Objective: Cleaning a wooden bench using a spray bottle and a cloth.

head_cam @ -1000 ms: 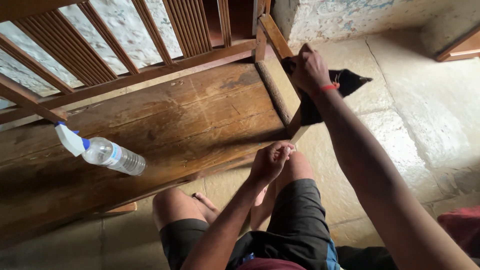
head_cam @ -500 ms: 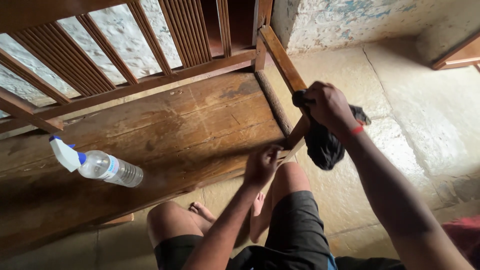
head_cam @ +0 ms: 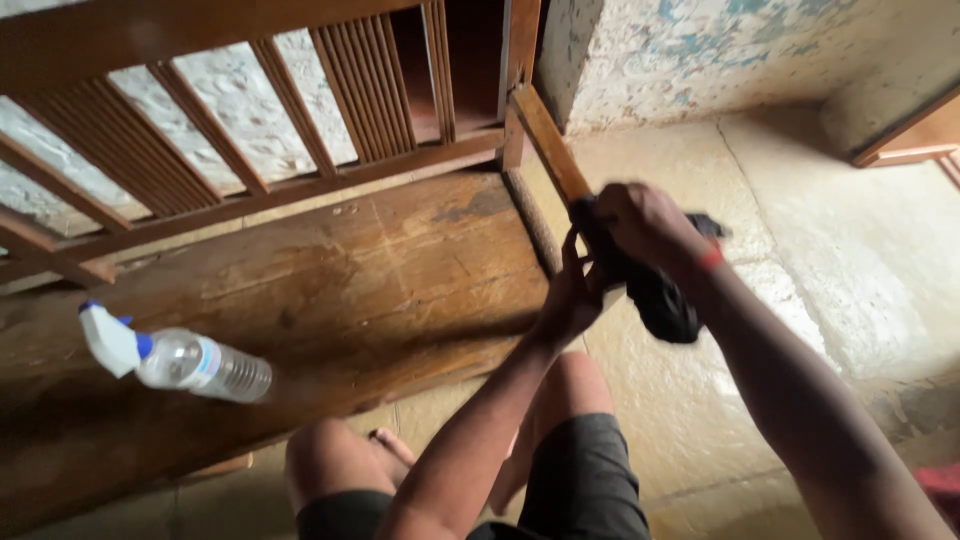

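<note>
You are clenching your right hand on a black cloth against the wooden bench's armrest, your left hand gripping the armrest's front end; the rail beyond looks unwiped.

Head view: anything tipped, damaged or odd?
The spray bottle lies on its side on the bench seat instead of standing. The seat's finish is scratched and worn in patches. The wall behind shows flaking paint. No spill visible.
</note>
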